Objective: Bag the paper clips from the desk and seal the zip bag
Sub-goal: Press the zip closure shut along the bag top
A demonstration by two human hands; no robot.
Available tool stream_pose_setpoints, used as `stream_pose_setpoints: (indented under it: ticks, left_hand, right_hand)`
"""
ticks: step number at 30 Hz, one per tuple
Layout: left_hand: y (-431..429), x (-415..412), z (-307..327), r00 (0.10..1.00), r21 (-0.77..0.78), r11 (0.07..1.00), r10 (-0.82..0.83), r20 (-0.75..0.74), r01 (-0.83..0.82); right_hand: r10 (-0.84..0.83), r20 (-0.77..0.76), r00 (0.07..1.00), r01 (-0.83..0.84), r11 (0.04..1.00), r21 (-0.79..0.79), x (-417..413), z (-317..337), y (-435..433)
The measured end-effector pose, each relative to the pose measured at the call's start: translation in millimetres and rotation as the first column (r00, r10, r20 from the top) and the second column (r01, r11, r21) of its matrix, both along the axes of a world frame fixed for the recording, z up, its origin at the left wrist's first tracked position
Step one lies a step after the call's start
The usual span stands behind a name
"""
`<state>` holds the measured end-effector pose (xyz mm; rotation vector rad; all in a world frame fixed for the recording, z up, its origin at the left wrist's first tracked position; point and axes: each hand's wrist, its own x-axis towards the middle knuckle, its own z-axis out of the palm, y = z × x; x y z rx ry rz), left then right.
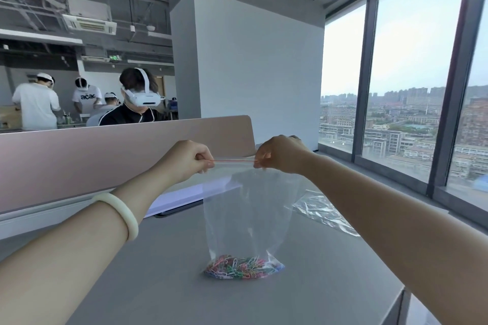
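Your L grip [190,159] & R grip [280,155] each pinch one end of the zip strip [233,161], lying left-right mid-frame; zip bag [248,219] hangs below.

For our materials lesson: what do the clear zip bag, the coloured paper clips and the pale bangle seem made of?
Clear zip bag: thin glossy plastic film, see-through and creased. Multicoloured paper clips: probably colour-coated wire; too small to confirm. Pale cream bangle: smooth, faintly glossy; perhaps stone or resin.

Your left hand [190,157] and right hand [280,155] are holding the zip bag [248,215] standing on the bench [158,285], paper clips [243,268] lying inside
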<state>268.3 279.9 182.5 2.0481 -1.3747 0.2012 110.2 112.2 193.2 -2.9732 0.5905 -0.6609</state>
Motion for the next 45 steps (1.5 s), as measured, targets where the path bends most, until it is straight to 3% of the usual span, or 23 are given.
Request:
stream_pose_setpoints:
  ticks: [13,19,26,30,34,40,45]
  left_hand:
    - [-2,-1,5,0.999,0.010,1.000,0.027,0.025,-0.028]
    - [-1,-2,8,0.999,0.060,0.998,0.035,0.004,-0.035]
    - [3,4,3,0.998,0.061,0.997,0.056,-0.018,-0.055]
    - [3,7,4,0.998,0.102,0.993,0.058,-0.024,-0.055]
    - [0,-1,14,0.993,0.150,0.983,0.094,0.065,-0.103]
    - [-31,-37,10,0.977,0.229,0.973,-0.051,0.208,0.002]
    - [-40,-35,7,0.992,0.159,0.984,-0.092,0.087,0.077]
  right_hand:
    - [-0.125,-0.105,0.987,0.083,0.938,-0.337,-17,-3,-18]
    - [-0.030,-0.104,0.994,0.024,0.998,-0.056,-20,0,-21]
    - [0.051,-0.040,0.998,-0.045,0.990,0.135,-28,0,-22]
    - [0.036,-0.008,0.999,-0.035,0.994,0.105,-26,2,-22]
    - [0.011,0.029,1.000,-0.014,0.992,0.123,-24,4,-23]
    - [0.004,0.050,0.999,-0.015,0.976,0.218,-17,1,-31]
    - [0.034,0.067,0.997,-0.051,0.962,0.268,-21,1,-34]
